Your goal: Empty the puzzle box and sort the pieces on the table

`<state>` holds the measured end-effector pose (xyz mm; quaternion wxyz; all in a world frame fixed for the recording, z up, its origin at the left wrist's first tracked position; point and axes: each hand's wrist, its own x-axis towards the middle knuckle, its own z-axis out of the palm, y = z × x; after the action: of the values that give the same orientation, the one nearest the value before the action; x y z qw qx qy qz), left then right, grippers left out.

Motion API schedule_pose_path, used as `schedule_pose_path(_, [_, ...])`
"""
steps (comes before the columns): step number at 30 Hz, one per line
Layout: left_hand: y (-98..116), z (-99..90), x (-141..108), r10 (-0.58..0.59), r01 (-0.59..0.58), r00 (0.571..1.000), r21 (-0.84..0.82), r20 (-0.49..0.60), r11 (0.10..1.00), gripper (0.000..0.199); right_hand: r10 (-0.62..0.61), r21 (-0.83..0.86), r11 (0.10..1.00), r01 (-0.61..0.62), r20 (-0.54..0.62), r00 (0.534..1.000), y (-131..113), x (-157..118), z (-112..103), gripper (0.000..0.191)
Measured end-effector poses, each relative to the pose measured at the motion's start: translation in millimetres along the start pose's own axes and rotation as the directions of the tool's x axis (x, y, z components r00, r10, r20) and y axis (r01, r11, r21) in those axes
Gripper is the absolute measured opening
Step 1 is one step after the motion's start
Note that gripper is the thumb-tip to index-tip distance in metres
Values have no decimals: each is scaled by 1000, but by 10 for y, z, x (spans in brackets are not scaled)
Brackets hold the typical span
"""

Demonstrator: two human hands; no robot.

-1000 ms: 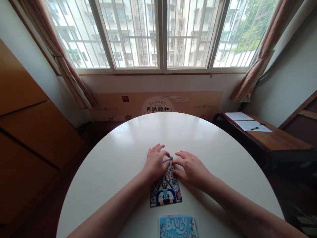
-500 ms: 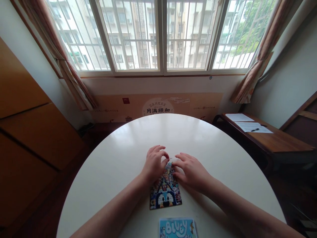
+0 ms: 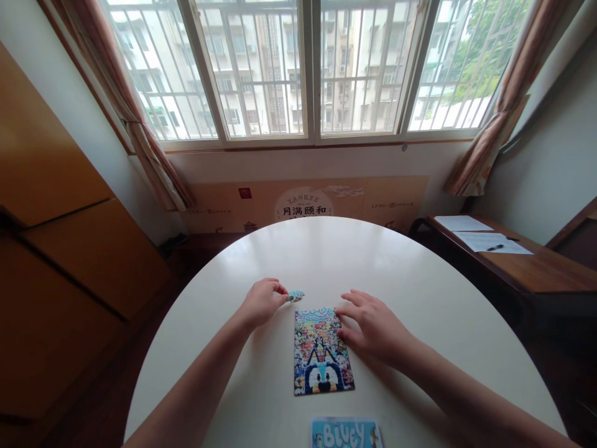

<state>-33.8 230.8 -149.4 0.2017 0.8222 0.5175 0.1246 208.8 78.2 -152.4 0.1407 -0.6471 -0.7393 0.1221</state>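
A rectangular picture puzzle (image 3: 321,354) with a blue cartoon dog lies flat on the round white table. Beyond its far left corner, my left hand (image 3: 265,302) pinches a small light-blue puzzle piece (image 3: 296,295) at its left end. Fingers spread, my right hand (image 3: 370,323) rests beside the puzzle's upper right edge, its fingertips at that corner and holding nothing. Near the bottom of the view is a light-blue "Bluey" card or box (image 3: 346,434), partly cut off.
The round white table (image 3: 200,348) spans the middle. At the right, a wooden desk (image 3: 555,270) bears papers (image 3: 492,242) and a pen (image 3: 495,247). A printed cardboard panel (image 3: 396,196) stands below the barred window.
My left hand has moved left, away from the puzzle, with the small piece, uncovering the puzzle's top. My right hand stays by the right edge. The view has shifted slightly.
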Motion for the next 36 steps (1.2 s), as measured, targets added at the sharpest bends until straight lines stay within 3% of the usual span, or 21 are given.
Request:
schedule_pose_path(8, [117, 33, -44, -44, 54, 995, 102, -95, 993, 15, 26, -21, 999, -26, 22, 999, 58, -8, -54, 40])
schedule_pose_path(12, [319, -10, -212, 113, -77, 973, 177, -203, 981, 17, 39, -31, 999, -38, 15, 999, 91, -11, -65, 39])
schedule_pose_path(15, [469, 9, -339, 179, -162, 980, 173, -89, 972, 18, 48, -38, 998, -48, 6, 999, 111, -6, -65, 37])
schedule_pose_path(19, [564, 84, -408, 156, -157, 988, 204, 20, 966, 21, 43, -29, 999, -44, -26, 999, 118, 11, -24, 37])
schedule_pose_path(23, [570, 115, -396, 137, -146, 989, 249, 52, 957, 23, -33, 1, 999, 33, -32, 999, 81, 26, 86, 50])
schedule_pose_path(28, [550, 129, -384, 132, -145, 989, 268, 66, 953, 19, -145, 31, 989, 144, 45, 988, 11, 23, 205, 61])
schedule_pose_path(36, [545, 143, -395, 114, -124, 992, 216, 54, 969, 13, -189, 31, 982, 186, 159, 969, -30, 21, 171, 69])
